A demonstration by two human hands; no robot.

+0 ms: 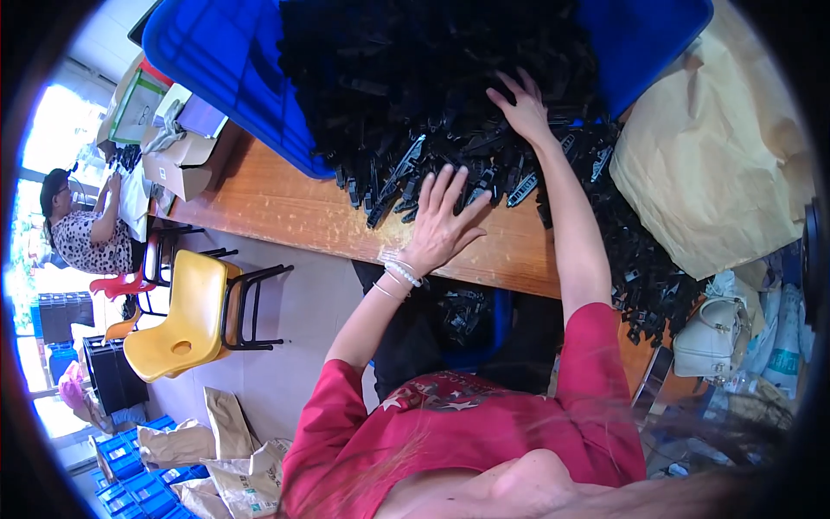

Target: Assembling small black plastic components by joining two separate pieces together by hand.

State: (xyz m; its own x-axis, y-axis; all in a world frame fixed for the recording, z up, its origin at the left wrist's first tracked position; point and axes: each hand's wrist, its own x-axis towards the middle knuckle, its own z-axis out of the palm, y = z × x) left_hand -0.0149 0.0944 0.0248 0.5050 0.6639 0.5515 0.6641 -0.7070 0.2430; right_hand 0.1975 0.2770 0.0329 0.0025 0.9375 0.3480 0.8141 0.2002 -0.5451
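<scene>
A large heap of small black plastic pieces spills from a tilted blue bin onto the wooden table. My left hand lies palm down at the heap's near edge, fingers spread, with bracelets at the wrist. Farther in and to the right, my right hand rests on the pieces with its fingers apart. Neither hand visibly holds a piece. A few longer pieces with greyish, ribbed sides lie near my fingers. The exact kind of the pieces cannot be made out.
More black pieces spread along the right. A large brown paper bag and a white handbag are beyond them. Below the table edge, another blue container holds pieces. At left are a yellow chair and another person.
</scene>
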